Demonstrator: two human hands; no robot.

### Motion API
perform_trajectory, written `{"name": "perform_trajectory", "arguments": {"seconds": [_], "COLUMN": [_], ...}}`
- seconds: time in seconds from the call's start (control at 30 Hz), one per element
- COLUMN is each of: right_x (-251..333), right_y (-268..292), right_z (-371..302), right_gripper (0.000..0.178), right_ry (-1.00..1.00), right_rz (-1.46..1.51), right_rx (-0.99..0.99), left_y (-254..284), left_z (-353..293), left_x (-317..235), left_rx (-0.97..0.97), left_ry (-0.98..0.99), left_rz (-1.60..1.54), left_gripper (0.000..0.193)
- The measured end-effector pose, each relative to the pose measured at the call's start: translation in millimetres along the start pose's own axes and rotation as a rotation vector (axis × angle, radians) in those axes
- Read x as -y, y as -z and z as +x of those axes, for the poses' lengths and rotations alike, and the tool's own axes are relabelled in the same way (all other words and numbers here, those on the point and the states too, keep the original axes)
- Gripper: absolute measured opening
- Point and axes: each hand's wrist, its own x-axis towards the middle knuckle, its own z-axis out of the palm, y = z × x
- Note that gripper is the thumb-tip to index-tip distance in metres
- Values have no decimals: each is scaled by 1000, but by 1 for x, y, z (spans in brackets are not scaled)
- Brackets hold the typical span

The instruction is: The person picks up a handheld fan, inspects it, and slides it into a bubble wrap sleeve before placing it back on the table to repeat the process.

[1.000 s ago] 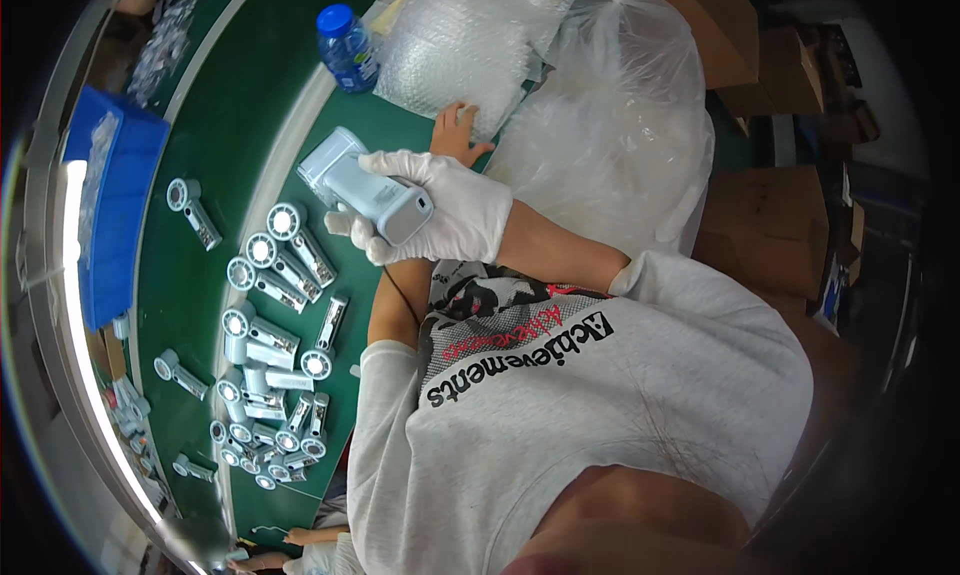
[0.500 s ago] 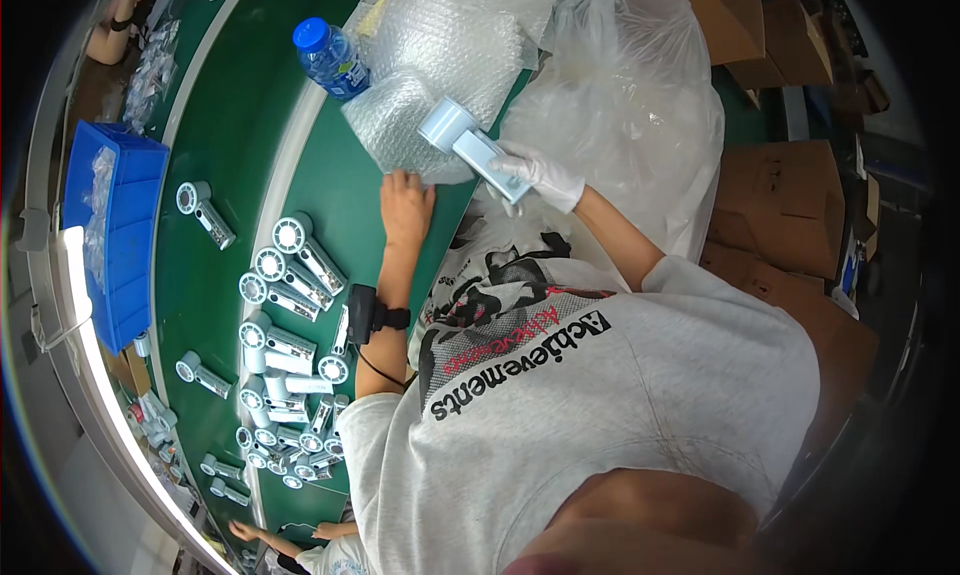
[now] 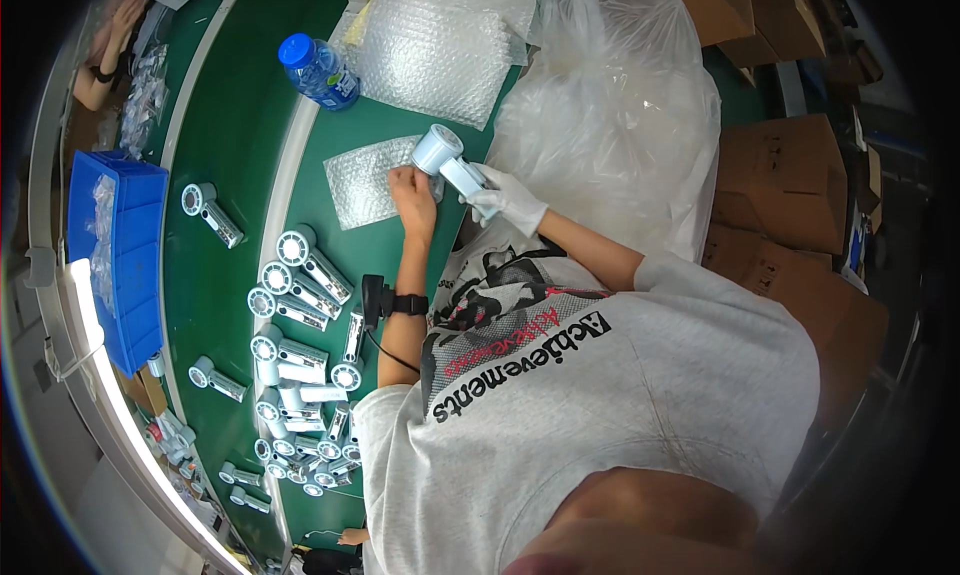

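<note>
My right hand [image 3: 512,203], in a white glove, is closed around the handle of a pale blue handheld fan [image 3: 437,149]. The fan's round head points up and left, just above the fingers of my left hand [image 3: 412,197]. That hand is bare, its fingers bent and closed at the right part of a small bubble wrap bag [image 3: 358,183]; the exact grip is partly hidden. The bag lies flat on the green table [image 3: 330,240]. Several more handheld fans [image 3: 300,285] lie grouped left of my left forearm, which wears a black strap with a small device.
A stack of bubble wrap sheets [image 3: 430,60] lies beyond my hands, beside a blue-capped plastic jar [image 3: 320,73]. A large clear plastic bag [image 3: 610,125] bulges at right, before cardboard boxes [image 3: 780,185]. A blue bin [image 3: 120,265] stands far left. Another person's arm [image 3: 105,60] shows at upper left.
The small bubble wrap bag has come away from the stack, toward me and left, and now lies flat. My right hand has brought the fan lower and left, close to my left hand.
</note>
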Motion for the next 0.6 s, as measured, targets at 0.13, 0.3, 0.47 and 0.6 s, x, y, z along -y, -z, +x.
{"name": "perform_trajectory", "arguments": {"seconds": [0.13,0.3,0.47,0.6], "right_x": [-18,48,72,83], "right_y": [-6,-36,-70,-148], "right_z": [10,16,56,128], "right_gripper": [57,39,21,35], "right_ry": [519,-54,-187,9], "right_rz": [-955,-979,542,252], "right_rx": [-305,-137,105,241], "left_y": [15,41,59,76], "left_z": [-10,-39,-80,-87], "left_x": [-26,-56,-65,-83], "left_rx": [-259,-134,-416,-681], "left_ry": [-329,-652,-585,-436], "left_rz": [-19,395,423,256], "left_gripper": [5,6,6,5]}}
